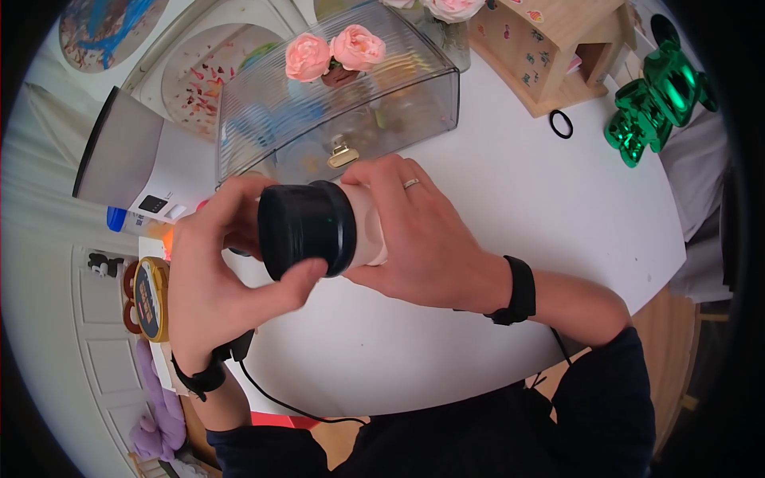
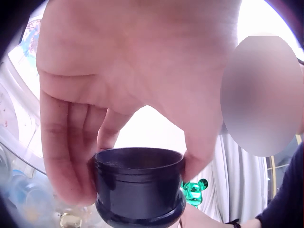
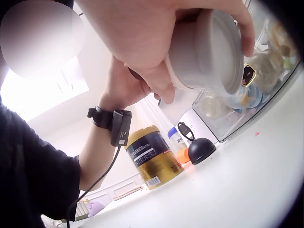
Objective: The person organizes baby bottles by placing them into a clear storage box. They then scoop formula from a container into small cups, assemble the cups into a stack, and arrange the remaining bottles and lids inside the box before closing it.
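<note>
A cup-like object with a black part and a pale pink-white body is held sideways above the white table. My left hand grips the black part, thumb on its near side; in the left wrist view fingers and thumb pinch the black part from both sides. My right hand is wrapped round the pale body, which the right wrist view shows as a white round end within the right hand.
Behind the hands stands a clear ribbed box with a gold clasp. A wooden house and a green shiny bear figure are at the back right. A yellow tub and a black dome-shaped piece with a loop stand on the left.
</note>
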Available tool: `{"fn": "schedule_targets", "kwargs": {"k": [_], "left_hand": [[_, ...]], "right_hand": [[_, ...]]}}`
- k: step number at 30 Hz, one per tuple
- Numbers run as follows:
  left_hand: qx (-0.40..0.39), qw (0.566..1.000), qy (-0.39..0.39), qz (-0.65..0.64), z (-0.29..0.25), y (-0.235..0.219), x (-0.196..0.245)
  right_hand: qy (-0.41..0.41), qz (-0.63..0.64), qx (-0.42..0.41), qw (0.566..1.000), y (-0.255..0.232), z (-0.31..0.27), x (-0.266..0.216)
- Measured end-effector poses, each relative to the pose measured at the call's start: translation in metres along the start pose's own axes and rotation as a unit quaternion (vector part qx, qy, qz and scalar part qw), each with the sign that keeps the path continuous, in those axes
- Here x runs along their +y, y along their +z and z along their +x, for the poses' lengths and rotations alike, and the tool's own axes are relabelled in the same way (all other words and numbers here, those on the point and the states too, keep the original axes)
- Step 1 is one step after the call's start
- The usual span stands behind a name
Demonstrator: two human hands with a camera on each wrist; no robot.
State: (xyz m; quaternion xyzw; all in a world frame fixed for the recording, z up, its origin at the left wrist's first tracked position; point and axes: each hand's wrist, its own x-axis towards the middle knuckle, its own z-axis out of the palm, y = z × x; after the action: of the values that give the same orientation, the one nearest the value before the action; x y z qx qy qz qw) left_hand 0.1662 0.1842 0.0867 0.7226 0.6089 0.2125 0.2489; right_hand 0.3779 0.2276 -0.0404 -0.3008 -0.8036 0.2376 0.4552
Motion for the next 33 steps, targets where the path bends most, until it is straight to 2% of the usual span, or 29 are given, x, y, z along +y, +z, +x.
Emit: {"fn": "schedule_targets", "kwargs": {"k": [1, 3, 6, 9, 12, 18, 21, 27, 33], "left_hand": [[0.028, 0.999, -0.008, -0.014, 0.001, 0.003, -0.001], [0.084, 0.995, -0.025, -0.043, 0.002, 0.011, -0.006], [0.104, 0.989, -0.059, -0.087, 0.003, 0.014, -0.011], [0.101, 0.992, -0.049, -0.051, 0.003, 0.017, -0.002], [0.065, 0.996, -0.059, -0.017, -0.001, 0.013, 0.003], [0.034, 0.997, -0.061, -0.015, -0.002, 0.007, 0.005], [0.028, 0.999, -0.011, -0.029, 0.000, 0.006, -0.005], [-0.049, 0.999, 0.023, -0.002, -0.001, -0.009, -0.009], [-0.096, 0.984, 0.149, 0.036, -0.001, -0.018, -0.024]], "right_hand": [[0.011, 0.008, 0.005, 1.000, 0.001, -0.001, -0.001], [-0.020, -0.015, 0.021, 0.999, 0.001, 0.000, -0.001], [-0.045, -0.038, 0.035, 0.998, 0.001, 0.000, 0.001], [-0.034, -0.030, 0.041, 0.998, 0.002, 0.000, 0.002], [-0.032, -0.033, 0.036, 0.998, -0.001, 0.000, 0.001], [-0.031, -0.030, 0.031, 0.999, -0.002, 0.000, -0.002], [-0.038, -0.030, 0.024, 0.999, -0.001, -0.001, 0.000], [-0.023, -0.013, 0.006, 1.000, 0.003, -0.003, 0.001], [-0.016, -0.005, -0.016, 1.000, 0.006, -0.006, 0.001]]}}
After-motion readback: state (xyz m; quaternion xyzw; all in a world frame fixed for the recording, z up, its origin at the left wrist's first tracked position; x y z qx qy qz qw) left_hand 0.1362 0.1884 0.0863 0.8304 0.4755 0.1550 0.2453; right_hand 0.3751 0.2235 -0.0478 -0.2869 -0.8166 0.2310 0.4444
